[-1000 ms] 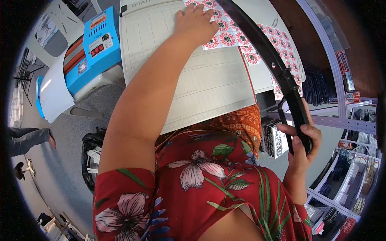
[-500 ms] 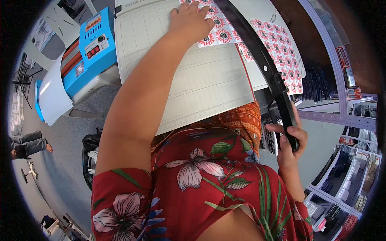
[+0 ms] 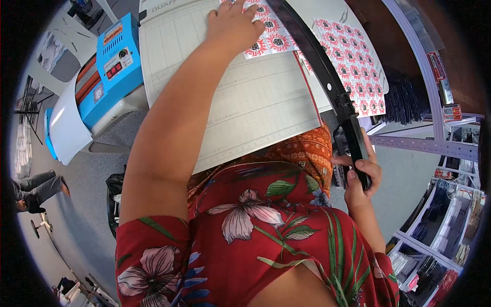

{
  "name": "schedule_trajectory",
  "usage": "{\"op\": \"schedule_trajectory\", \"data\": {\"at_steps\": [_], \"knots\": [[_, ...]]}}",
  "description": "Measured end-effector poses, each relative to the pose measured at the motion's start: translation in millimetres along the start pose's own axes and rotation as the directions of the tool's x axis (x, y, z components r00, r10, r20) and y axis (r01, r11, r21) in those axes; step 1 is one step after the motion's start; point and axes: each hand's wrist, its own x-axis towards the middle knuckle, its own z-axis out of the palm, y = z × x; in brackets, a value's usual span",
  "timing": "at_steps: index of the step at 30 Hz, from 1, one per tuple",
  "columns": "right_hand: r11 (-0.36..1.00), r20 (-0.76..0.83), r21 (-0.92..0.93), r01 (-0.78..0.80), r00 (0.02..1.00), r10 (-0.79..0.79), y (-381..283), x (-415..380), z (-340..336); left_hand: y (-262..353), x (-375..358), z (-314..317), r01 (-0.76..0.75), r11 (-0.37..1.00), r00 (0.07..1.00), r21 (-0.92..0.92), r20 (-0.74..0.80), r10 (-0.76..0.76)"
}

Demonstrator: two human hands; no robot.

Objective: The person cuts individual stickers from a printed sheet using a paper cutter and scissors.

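Observation:
My left hand (image 3: 236, 26) lies with fingers spread on a sheet of red-and-black printed stickers (image 3: 276, 42), pressing it against the ruled bed of a paper cutter (image 3: 261, 100). At the bed's right edge, my right hand (image 3: 365, 176) is wrapped round the handle end of the cutter's long black blade arm (image 3: 335, 84). The arm slants across the right side of the sheet and hides part of it. Another sheet of the same stickers (image 3: 353, 61) rests on the white table beyond the arm.
A blue laminating machine (image 3: 115, 66) with red rollers stands left of the cutter, white sheets (image 3: 71, 120) at its side. Shelves of stacked goods (image 3: 434, 225) are on the right. A black bag (image 3: 115, 197) sits on the floor. Another person's legs (image 3: 41, 187) show far left.
The blade arm and my right hand have shifted slightly left, closer to the bed's edge. Less of the strip under the arm shows. My left hand keeps its place on the sheet.

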Motion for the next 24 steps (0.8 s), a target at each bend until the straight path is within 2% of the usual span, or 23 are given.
{"op": "schedule_trajectory", "data": {"at_steps": [4, 6, 9, 24], "knots": [[0.997, 0.01, -0.07, 0.013, 1.0, -0.013, 3, -2, -2, 0, 0, 1, -0.007, 1.0, 1.0, 0.007, -0.009, 0.007], [0.999, -0.038, 0.001, -0.034, 0.999, 0.034, 5, -7, 1, 0, 0, 1, -0.004, 1.0, 1.0, 0.013, -0.012, 0.004], [1.0, -0.038, 0.018, 0.006, 0.999, -0.005, 8, -7, 1, 2, 0, -1, -0.003, 1.0, 1.0, 0.008, -0.005, 0.003], [0.999, -0.034, -0.011, 0.038, 0.999, -0.039, 18, -11, 2, 1, -2, 0, -0.025, 1.0, 0.999, 0.017, -0.034, 0.026]]}}
